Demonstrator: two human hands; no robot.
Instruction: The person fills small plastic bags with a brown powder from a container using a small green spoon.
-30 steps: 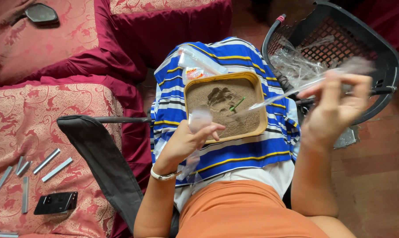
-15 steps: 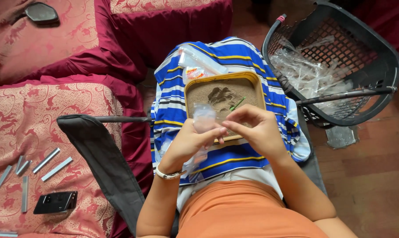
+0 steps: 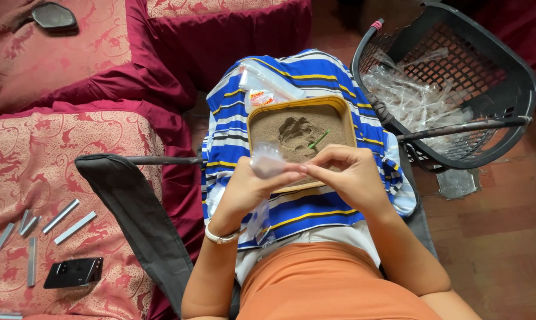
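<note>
Hands meet over the near edge of the tray (image 3: 340, 105), a square yellow-rimmed one filled with brown powder that rests on a blue, white and yellow striped cloth (image 3: 315, 207) across our lap. Our left hand (image 3: 250, 186) is curled around a small clear plastic pouch (image 3: 266, 161), pinching it just above the tray's near rim, with more clear plastic hanging below that hand. Our right hand (image 3: 345, 175) has its fingertips closed on the same pouch from the other side, so both hands touch at the pouch. A small green scoop (image 3: 317, 140) lies in the powder near the tray's middle. Beyond the tray's far left corner lie packets (image 3: 265, 89) in clear wrap. Right of the tray stands a dark plastic basket (image 3: 511, 77) holding a heap of clear pouches (image 3: 416, 98). Well left of the tray, on the red patterned cushion (image 3: 102, 136), lie several grey metal strips (image 3: 61, 216) and a black phone (image 3: 74, 272).
</note>
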